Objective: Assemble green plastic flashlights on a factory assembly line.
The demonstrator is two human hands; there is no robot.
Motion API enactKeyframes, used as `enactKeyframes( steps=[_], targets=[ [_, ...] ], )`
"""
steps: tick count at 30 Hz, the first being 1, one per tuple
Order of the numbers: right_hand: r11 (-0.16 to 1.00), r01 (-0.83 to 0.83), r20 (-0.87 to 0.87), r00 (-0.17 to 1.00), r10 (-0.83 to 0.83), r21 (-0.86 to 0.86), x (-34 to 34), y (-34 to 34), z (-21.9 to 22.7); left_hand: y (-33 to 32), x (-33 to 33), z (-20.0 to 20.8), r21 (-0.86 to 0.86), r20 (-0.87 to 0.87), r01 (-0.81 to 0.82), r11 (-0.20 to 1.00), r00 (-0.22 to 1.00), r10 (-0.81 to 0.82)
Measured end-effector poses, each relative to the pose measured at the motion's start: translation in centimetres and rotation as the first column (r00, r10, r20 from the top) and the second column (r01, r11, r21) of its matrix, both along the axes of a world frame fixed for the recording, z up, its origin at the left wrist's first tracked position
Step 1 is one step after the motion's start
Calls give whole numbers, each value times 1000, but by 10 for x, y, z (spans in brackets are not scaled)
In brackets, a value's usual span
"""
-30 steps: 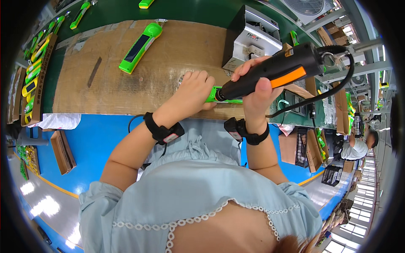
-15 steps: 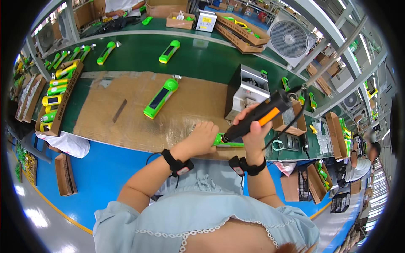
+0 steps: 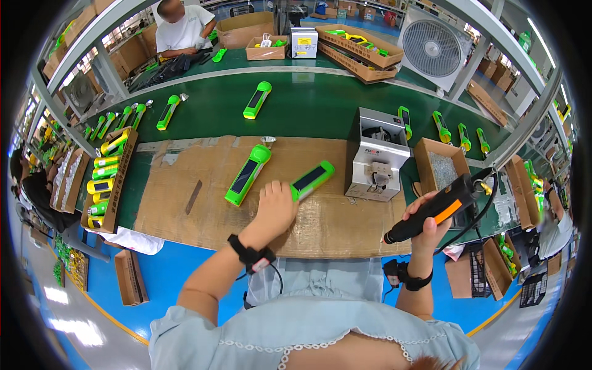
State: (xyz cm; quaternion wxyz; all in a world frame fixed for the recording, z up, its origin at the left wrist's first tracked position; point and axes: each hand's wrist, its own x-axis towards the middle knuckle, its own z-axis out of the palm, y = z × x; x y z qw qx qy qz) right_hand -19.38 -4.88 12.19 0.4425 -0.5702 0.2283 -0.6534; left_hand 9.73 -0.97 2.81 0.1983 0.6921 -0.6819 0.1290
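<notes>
My left hand (image 3: 275, 208) is closed around the near end of a green flashlight (image 3: 314, 179). Its dark panel faces up and its rounded head points away to the right. Just left of that, a second green flashlight (image 3: 248, 176) lies on the cardboard sheet (image 3: 179, 185), with a small shiny reflector cup (image 3: 267, 141) at its head. In my right hand (image 3: 427, 227) is a black electric screwdriver (image 3: 435, 209) with an orange stripe, held above the front right of the bench. Its tip points left, apart from both flashlights.
A grey metal box-shaped machine (image 3: 377, 160) stands behind the screwdriver, beside a carton of small clear parts (image 3: 441, 163). At left, a carton (image 3: 117, 179) holds yellow and green flashlights. More flashlights (image 3: 257, 100) lie on the green surface. A person (image 3: 183, 31) sits across it.
The screwdriver has come off the flashlight at the front edge and moved right. My left hand has brought that flashlight farther back, its panel now showing. The whole view has shifted too.
</notes>
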Motion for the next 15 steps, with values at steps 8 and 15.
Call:
enactKeyframes(
  steps=[8, 15],
  targets=[
    [990, -121, 43, 992, 118, 71, 18, -23, -5, -226, 22, -2, -37, -210, -195, 980, 960, 183],
    [995, 18, 49, 999, -23, 95, -10, -26, -10, -269, 109, 21, 184, -41, -504, 844, 854, 518]
  ],
)
